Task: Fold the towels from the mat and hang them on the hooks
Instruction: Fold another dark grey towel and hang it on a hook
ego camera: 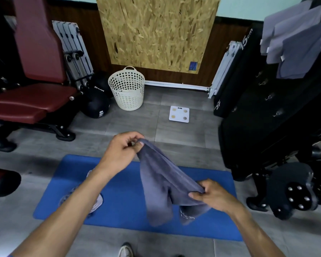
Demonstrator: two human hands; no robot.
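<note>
Holding a grey towel [161, 180] up over the blue mat [122, 206], we pinch one corner with our left hand [121, 151] and another with our right hand [209, 193]. Other towels [295, 45] hang at the upper right, above hooks [269, 97].

A cream laundry basket [126, 89] stands near a white bathroom scale [179, 114].
</note>
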